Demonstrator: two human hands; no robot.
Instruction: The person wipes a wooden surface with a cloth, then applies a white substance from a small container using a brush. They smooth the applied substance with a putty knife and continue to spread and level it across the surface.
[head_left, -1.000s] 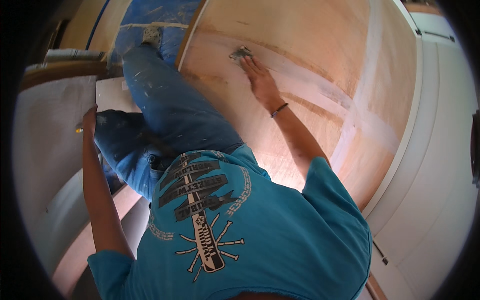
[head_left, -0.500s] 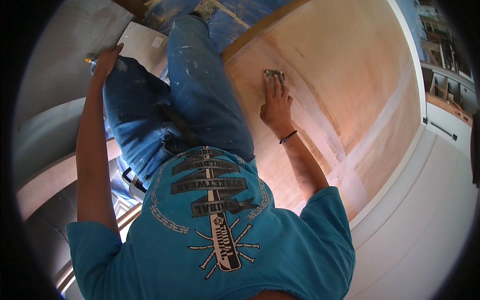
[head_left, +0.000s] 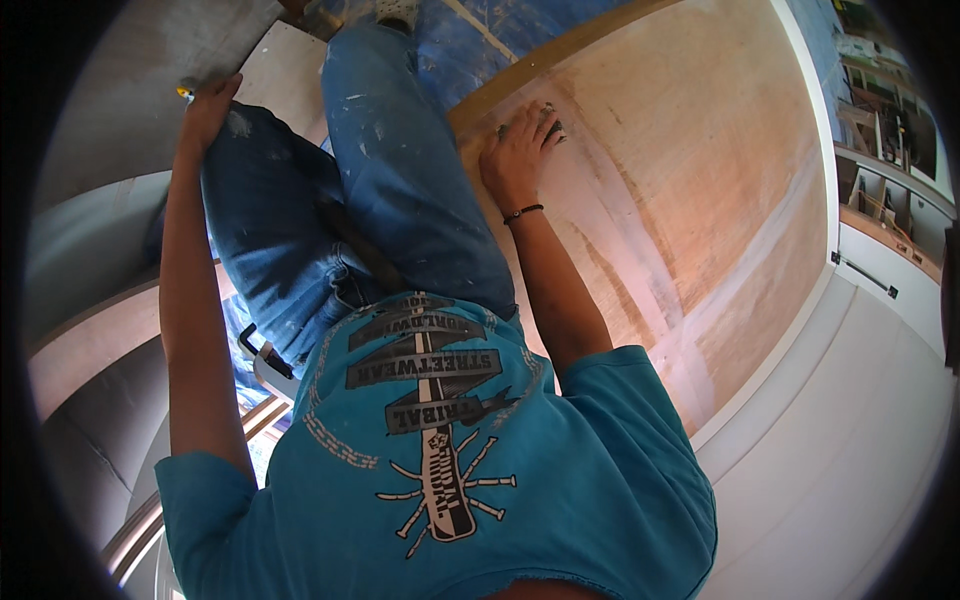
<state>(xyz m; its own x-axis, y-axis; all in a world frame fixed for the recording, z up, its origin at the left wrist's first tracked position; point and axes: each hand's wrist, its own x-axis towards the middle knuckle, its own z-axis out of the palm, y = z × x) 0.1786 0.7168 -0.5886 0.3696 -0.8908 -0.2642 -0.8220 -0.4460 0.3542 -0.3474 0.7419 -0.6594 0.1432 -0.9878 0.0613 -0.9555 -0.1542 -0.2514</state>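
Head view: right hand (head_left: 520, 155) where?

– Upper middle of the frame, over a pale band (head_left: 610, 215) on a tan wooden panel (head_left: 735, 100). Fingers bent across a small dark tool (head_left: 559, 128), mostly hidden beneath.

– Clamped or only pressed?

– Cannot tell; thumb not clear. Only a dark edge in sight past the fingertips, close to the panel face.

– And left hand (head_left: 208, 108)?

– Upper left, at the knee of the spotted jeans (head_left: 385, 140). Small yellow-ended object (head_left: 186, 90) just beside. Cannot tell whether held or merely behind.

– Trouble to watch for?

– Possibly a gouge or ridge in the pale band, from tilting the dark tool onto one corner. Possibly a snag at the wooden edge strip (head_left: 560, 55), from running too far toward the top of the frame. With a loose hold, perhaps a dropped tool and knuckles scraped on the panel.

– Lower down?

– Bracelet (head_left: 523, 213), middle of the frame: maybe a scuff, from a sagging wrist.

– Footing?

– Shoe (head_left: 398, 12) at top, near blue sheeting (head_left: 450, 60). Any slide there, perhaps a jerk through the right hand.
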